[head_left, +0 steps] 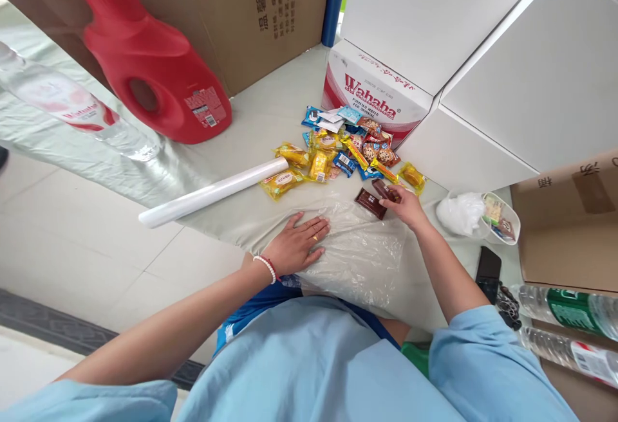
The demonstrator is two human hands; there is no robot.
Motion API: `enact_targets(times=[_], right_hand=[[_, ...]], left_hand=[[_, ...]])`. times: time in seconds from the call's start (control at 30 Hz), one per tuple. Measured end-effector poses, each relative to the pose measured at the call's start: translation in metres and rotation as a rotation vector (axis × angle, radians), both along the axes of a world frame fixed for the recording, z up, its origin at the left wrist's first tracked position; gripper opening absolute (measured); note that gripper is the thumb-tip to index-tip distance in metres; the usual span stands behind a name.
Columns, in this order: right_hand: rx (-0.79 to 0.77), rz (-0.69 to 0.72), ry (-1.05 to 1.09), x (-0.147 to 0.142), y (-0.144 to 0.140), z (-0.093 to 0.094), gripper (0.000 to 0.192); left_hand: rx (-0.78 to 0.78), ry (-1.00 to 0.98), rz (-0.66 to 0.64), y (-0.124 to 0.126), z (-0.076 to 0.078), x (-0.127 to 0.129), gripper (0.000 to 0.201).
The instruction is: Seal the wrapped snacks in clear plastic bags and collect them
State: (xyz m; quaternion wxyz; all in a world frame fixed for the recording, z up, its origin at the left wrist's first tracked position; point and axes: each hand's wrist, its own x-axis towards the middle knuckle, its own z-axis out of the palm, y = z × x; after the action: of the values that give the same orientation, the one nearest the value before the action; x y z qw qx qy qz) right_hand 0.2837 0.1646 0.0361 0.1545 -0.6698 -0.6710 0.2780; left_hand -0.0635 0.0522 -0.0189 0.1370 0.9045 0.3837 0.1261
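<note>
My left hand (300,242) lies flat, fingers stretched out, on the left part of a clear plastic bag (357,258) spread at the table's near edge. My right hand (404,206) is closed on a dark brown wrapped snack (383,189), gripped between thumb and fingers. A second brown snack packet (371,203) lies right beside it, close to the thumb, at the bag's far edge. Beyond both hands is a loose heap of small packaged snacks: yellow packets (320,166), blue packets (344,163) and brown cookie packets (381,152).
A white plastic roll (212,193) lies left of the heap. Further left stand a red detergent jug (168,68) and a water bottle (72,103). A Wahaha carton (376,91) is behind. At right are a white container (510,222), a black phone (488,273) and lying bottles (570,309).
</note>
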Motion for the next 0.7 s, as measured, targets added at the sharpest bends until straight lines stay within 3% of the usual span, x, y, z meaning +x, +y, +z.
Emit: enact_targets(times=[0.13,0.23,0.47,0.6,0.7], right_hand=[[-0.025,0.152,-0.254,-0.021,-0.006,0.001,0.065],[-0.006,0.15,-0.364,-0.03,-0.01,0.002,0.073],[-0.107,0.211,-0.517,-0.034,0.001,0.015,0.055],[0.004,0.093,-0.476,-0.006,-0.004,0.033,0.057],[0.068,-0.035,-0.296,0.008,-0.035,0.046,0.072]], left_hand=[[0.007,-0.002,-0.003,0.001,-0.001,0.0,0.057],[0.002,0.003,0.004,0.0,0.0,0.0,0.056],[-0.012,0.003,0.01,0.0,0.002,0.001,0.058],[-0.046,0.006,0.023,0.0,0.002,0.002,0.061],[-0.051,0.02,0.056,-0.001,0.004,0.003,0.065]])
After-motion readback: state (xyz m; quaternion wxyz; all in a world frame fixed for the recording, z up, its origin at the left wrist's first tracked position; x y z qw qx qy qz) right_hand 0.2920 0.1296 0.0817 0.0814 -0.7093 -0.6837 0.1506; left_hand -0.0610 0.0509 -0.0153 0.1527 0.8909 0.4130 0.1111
